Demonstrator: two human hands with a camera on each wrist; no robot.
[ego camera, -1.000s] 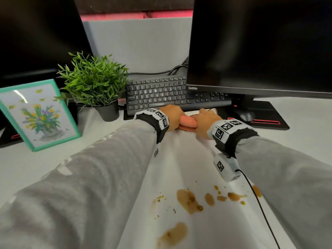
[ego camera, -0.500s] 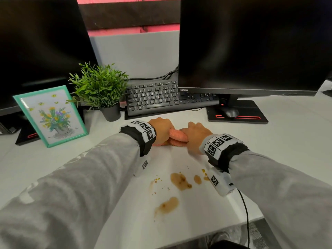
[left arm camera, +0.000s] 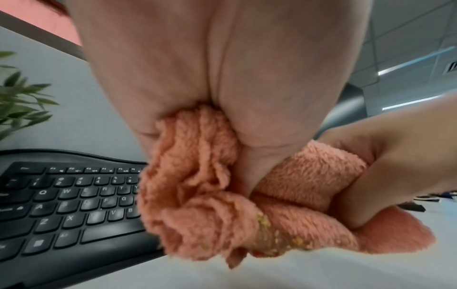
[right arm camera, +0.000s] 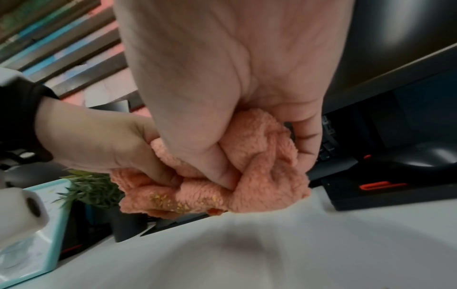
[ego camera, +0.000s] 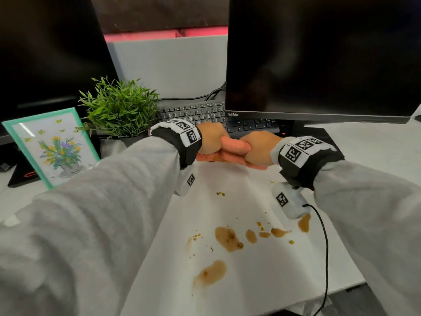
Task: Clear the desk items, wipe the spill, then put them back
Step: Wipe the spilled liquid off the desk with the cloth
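Here, seen from the head camera, a person in grey sleeves grips a bunched orange cloth (ego camera: pixel 232 147) with both fists, the left hand (ego camera: pixel 210 139) and right hand (ego camera: pixel 259 148) closed round its two ends and nearly touching, just in front of the black keyboard (ego camera: pixel 205 114) toward the back of the white desk (ego camera: pixel 376 144). A brown spill (ego camera: pixel 227 239), in several puddles and crumbs, lies nearer the front edge of the desk, well apart from the cloth. A potted green plant (ego camera: pixel 118 108) and a teal-framed flower picture (ego camera: pixel 49 144) stand toward the back left; a dark monitor (ego camera: pixel 319 55) rises at the back right and a second dark screen (ego camera: pixel 45 53) at the back left. A black cable (ego camera: pixel 325 247) trails from the right wrist toward the front edge.

From the left wrist, the left hand (left arm camera: pixel 222 78) clamps the cloth (left arm camera: pixel 197 195), whose lower folds carry yellowish crumbs and hang just over the desk (left arm camera: pixel 296 273); the right hand (left arm camera: pixel 395 166) squeezes the other end. The keyboard (left arm camera: pixel 69 205) lies just behind, plant leaves (left arm camera: pixel 19 101) at the left.

From the right wrist, the right hand (right arm camera: pixel 235 78) is wrapped tight on the cloth (right arm camera: pixel 259 176), the left hand (right arm camera: pixel 103 142) pinching it alongside. Crumbs cling to its underside. The picture frame (right arm camera: pixel 52 224) and plant (right arm camera: pixel 91 189) stand beyond; a monitor base with a red mark (right arm camera: pixel 383 187) sits to the right.
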